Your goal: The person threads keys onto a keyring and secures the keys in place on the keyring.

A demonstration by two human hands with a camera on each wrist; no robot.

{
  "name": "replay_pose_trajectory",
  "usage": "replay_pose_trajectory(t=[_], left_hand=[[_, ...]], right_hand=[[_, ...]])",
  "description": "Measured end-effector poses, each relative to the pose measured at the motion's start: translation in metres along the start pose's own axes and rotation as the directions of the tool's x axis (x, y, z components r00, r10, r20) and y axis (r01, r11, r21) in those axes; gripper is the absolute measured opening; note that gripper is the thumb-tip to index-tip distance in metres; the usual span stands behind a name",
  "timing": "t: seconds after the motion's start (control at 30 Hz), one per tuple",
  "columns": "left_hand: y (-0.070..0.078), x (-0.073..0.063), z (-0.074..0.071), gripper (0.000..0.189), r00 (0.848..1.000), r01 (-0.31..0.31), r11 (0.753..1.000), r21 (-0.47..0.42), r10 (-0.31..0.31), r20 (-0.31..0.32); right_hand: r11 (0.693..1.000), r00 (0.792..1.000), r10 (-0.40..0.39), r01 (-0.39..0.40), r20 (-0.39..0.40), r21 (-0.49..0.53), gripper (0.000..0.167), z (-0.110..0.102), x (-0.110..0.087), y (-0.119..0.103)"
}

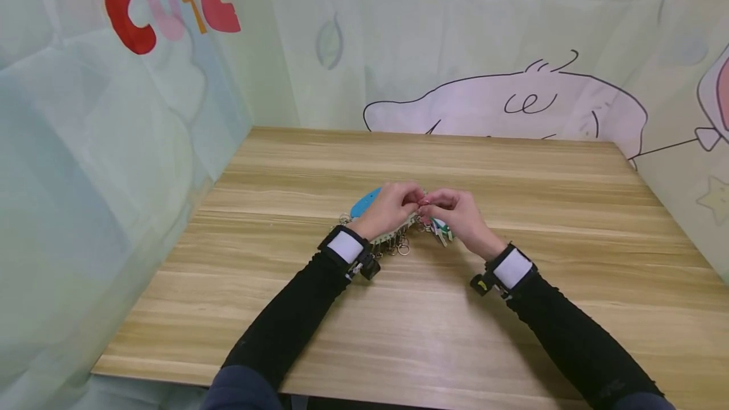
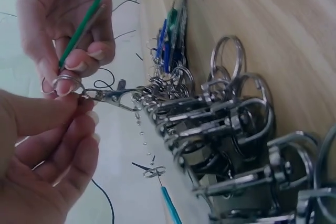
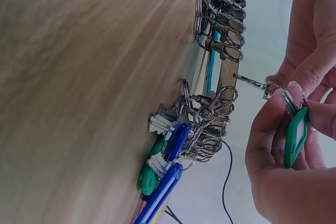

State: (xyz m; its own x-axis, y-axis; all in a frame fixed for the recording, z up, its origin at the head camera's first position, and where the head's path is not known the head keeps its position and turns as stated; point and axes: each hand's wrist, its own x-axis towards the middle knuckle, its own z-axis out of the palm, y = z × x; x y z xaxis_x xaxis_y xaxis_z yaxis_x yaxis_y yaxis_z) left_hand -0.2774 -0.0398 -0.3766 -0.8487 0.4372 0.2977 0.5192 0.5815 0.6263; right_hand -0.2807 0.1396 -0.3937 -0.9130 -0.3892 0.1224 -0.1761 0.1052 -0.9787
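Observation:
Both hands meet over a row of swivel snap hooks (image 2: 210, 129) with split rings, hung along a pale strip (image 3: 228, 72). My left hand (image 1: 388, 207) pinches a split ring (image 2: 68, 83) at the swivel end of one snap hook (image 2: 113, 97), which stands out from the row. Between the fingers of my right hand (image 1: 462, 219) is a key (image 3: 290, 103) with a green key tag (image 3: 297, 137). Key and ring come together at the fingertips, where fingers partly hide them. Blue key tags (image 3: 163, 192) and another green tag (image 3: 149, 177) with keys hang from hooks nearby.
A flat blue piece (image 1: 364, 202) lies partly under my left hand on the wood-grain table (image 1: 273, 220). Printed cloth (image 1: 433, 37) stands behind the table and along its sides. Many bare rings (image 3: 202, 11) dangle along the strip.

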Motion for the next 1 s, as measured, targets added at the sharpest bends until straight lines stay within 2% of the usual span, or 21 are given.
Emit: replay_pose_trajectory(t=[0.2,0.4,0.5,0.73,1.0], left_hand=[[-0.0028,0.0002,0.0027,0.013,0.999,-0.031,0.999,0.013,0.032,-0.027],[-0.0005,-0.0004,0.0023,0.016,1.000,-0.005,1.000,0.010,0.005,-0.027],[0.0003,-0.0008,0.0020,0.015,1.000,0.007,1.000,0.020,-0.007,-0.023],[-0.0010,-0.0016,0.0036,0.012,0.999,-0.021,1.000,0.018,0.021,-0.036],[0.0008,-0.0017,0.0038,0.015,0.999,0.030,1.000,0.005,-0.029,-0.029]], right_hand=[[1.000,1.000,-0.014,0.014,-0.003,-0.017,0.023,0.0002,-0.0007,0.0003],[0.997,1.000,-0.014,0.013,-0.012,-0.071,0.024,0.0009,-0.0009,-0.0008],[0.998,1.000,-0.003,0.002,-0.015,-0.059,0.023,0.0012,-0.0010,-0.0012],[0.999,1.000,0.003,-0.004,-0.016,-0.044,0.023,0.0005,-0.0013,-0.0009],[0.997,1.000,0.003,-0.004,-0.014,-0.078,0.023,0.0016,-0.0017,-0.0023]])
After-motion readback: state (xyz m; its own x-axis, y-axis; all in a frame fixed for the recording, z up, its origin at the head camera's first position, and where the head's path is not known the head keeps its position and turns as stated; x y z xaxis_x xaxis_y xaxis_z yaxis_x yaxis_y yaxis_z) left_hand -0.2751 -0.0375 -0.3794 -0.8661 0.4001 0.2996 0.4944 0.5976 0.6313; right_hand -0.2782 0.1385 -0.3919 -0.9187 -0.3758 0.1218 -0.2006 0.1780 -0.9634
